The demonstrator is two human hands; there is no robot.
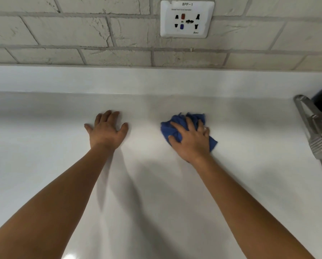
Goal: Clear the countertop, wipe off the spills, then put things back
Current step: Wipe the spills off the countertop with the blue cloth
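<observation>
- Left hand (107,130): lay flat on the white countertop (44,156), fingers straight and slightly spread, holding nothing.
- Wall socket (186,18): marked "8PP-1"; smaller print unreadable.
- Blue cloth (177,128): crumpled, toward the countertop's rear edge, right of centre.
- Right hand (191,139): pressed the cloth down, fingers spread and curled over it.
- Metal tongs (313,131): lay at the right edge.

Under the fingers (107,116) of the left hand, the white countertop (156,184) looks smooth and glossy. Beneath the right-hand fingers lies a crumpled blue cloth (177,128), soft and matt. Beyond the fingertips, the pale brick wall (81,34) is rough; metal tongs (313,131) shine.
</observation>
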